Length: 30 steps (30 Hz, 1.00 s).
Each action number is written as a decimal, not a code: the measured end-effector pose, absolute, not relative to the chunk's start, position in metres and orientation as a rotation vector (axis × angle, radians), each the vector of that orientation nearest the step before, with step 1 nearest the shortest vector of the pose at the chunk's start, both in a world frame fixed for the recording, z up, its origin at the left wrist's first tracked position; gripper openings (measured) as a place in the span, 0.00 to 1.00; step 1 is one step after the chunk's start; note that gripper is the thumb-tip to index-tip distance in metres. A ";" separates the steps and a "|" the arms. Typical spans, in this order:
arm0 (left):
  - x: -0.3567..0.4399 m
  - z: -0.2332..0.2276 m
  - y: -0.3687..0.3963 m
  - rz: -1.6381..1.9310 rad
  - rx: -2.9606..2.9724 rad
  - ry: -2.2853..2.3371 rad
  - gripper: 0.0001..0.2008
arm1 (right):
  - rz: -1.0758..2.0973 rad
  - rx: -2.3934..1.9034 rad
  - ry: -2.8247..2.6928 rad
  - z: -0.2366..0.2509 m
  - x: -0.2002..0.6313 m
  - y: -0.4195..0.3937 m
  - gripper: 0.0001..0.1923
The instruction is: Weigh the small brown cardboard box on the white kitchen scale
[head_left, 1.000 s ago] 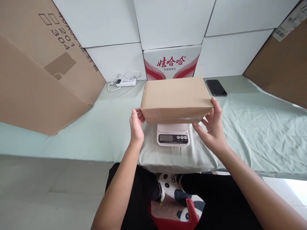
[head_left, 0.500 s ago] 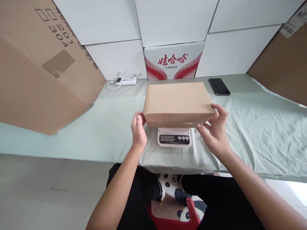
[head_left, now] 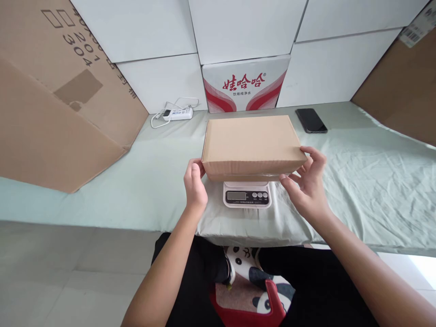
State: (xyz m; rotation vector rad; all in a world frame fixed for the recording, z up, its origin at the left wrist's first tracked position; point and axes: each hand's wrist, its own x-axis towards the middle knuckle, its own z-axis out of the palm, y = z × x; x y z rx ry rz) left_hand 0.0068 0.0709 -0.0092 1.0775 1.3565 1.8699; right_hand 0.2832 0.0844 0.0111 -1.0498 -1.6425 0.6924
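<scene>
A plain brown cardboard box (head_left: pixel 250 138), closed, lies flat on top of a small white kitchen scale (head_left: pixel 247 196), hiding the scale's platform. Only the scale's front panel with its display and buttons shows. My left hand (head_left: pixel 195 188) grips the box's near left corner. My right hand (head_left: pixel 306 186) holds the near right corner, thumb under the front edge and fingers spread along the side. The scale stands on a table covered with pale green cloth (head_left: pixel 374 181).
A black phone (head_left: pixel 311 121) lies behind the box to the right. A white power strip (head_left: pixel 177 113) with its cord lies at the back left. A red-and-white water carton (head_left: pixel 245 84) stands against the wall. Big cardboard sheets lean at left (head_left: pixel 51 100) and right (head_left: pixel 402 91).
The box has come down a little onto the scale and now covers its platform. Both hands stayed at the box's near corners.
</scene>
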 end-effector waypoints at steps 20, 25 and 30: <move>0.004 -0.007 0.074 1.893 1.024 1.354 0.30 | 0.588 -1.051 -1.640 0.011 0.292 0.089 0.34; 0.003 -0.007 0.075 1.893 1.021 1.337 0.30 | 0.536 -1.055 -1.670 0.013 0.293 0.089 0.31; 0.004 -0.008 0.077 1.860 1.036 1.332 0.32 | 0.478 -1.078 -1.686 0.014 0.293 0.090 0.27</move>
